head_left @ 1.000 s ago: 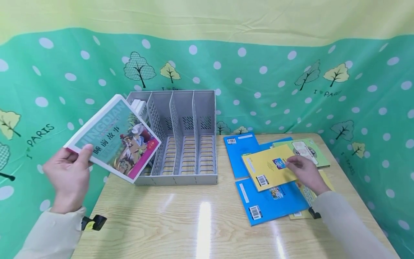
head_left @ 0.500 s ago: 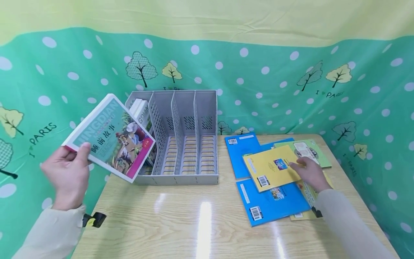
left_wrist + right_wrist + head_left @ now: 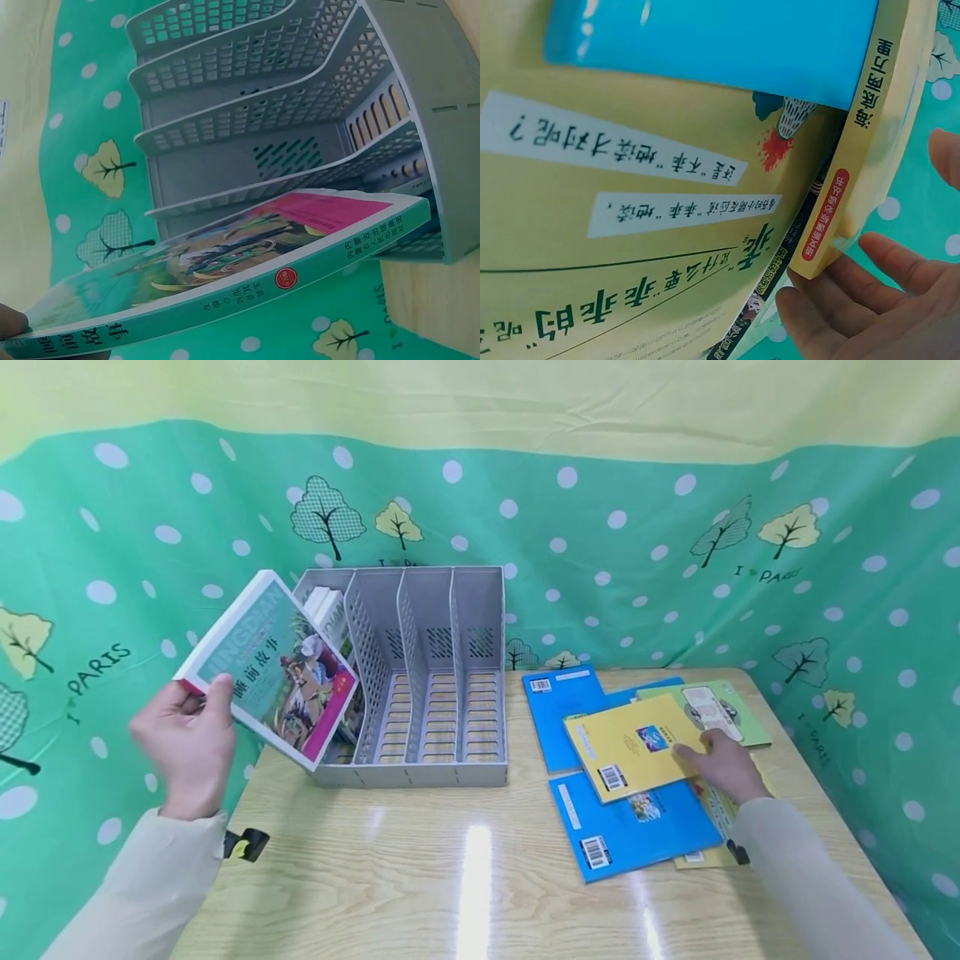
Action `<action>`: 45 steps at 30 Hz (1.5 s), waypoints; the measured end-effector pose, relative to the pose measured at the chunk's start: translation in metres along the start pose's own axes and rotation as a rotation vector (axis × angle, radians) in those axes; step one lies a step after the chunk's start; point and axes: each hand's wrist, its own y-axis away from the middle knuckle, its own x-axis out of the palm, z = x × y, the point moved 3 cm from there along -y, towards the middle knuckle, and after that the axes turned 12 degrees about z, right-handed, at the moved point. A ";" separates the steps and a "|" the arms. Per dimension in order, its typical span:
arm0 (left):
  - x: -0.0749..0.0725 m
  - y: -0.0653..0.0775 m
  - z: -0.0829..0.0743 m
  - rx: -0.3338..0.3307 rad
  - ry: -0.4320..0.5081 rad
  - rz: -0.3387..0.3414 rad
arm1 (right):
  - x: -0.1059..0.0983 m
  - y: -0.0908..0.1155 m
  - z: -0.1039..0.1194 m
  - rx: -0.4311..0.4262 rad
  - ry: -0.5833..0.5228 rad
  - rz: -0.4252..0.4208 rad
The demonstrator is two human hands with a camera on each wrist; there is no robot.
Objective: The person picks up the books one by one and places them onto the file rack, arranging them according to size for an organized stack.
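Observation:
My left hand (image 3: 187, 743) pinches the lower left corner of a storybook (image 3: 277, 668), thumb on its green and pink cover. The book is held up at a tilt, overlapping the left end of the grey file rack (image 3: 442, 775) in the head view. In the left wrist view its green spine (image 3: 247, 289) slants toward the leftmost slot. My right hand (image 3: 726, 764) is at the right edge of a yellow book (image 3: 622, 747). In the right wrist view its fingertips are right at the bottom corner of the yellow spine (image 3: 847, 150), the thumb standing apart from the cover.
White-edged books (image 3: 326, 610) stand in the rack's leftmost slot. Under and around the yellow book lie blue books (image 3: 637, 843), a green book (image 3: 738, 714) and another yellow book (image 3: 705, 860). A polka-dot curtain (image 3: 600, 568) hangs behind the wooden table (image 3: 390, 877).
My left hand has shifted slightly right with the storybook, after a small move left. My right hand has slid a little right along the yellow book, which stays in place.

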 end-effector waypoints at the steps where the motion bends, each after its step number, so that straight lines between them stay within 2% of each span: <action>1: 0.002 -0.001 0.001 -0.011 0.005 0.006 | 0.000 0.000 0.000 0.006 -0.005 0.007; 7: 0.018 -0.007 0.010 -0.071 0.042 0.021 | 0.001 0.001 0.002 0.033 -0.001 0.011; 15: 0.045 -0.013 0.018 -0.073 0.033 0.048 | 0.004 -0.001 0.000 0.083 -0.022 0.017; 21: 0.062 -0.013 0.031 -0.082 0.004 0.050 | 0.006 0.001 0.000 0.101 -0.023 0.002; 27: 0.075 -0.009 0.040 -0.050 -0.068 0.027 | 0.007 -0.001 -0.002 0.119 -0.004 0.000; 32: 0.085 -0.007 0.042 0.067 -0.111 0.005 | 0.007 -0.002 -0.002 0.127 -0.005 -0.006; 34: 0.089 -0.007 0.042 0.091 -0.110 0.006 | 0.006 -0.003 -0.003 0.131 -0.002 -0.011; 45: 0.101 -0.009 0.053 0.069 -0.105 -0.008 | 0.005 -0.004 0.000 0.146 -0.005 -0.024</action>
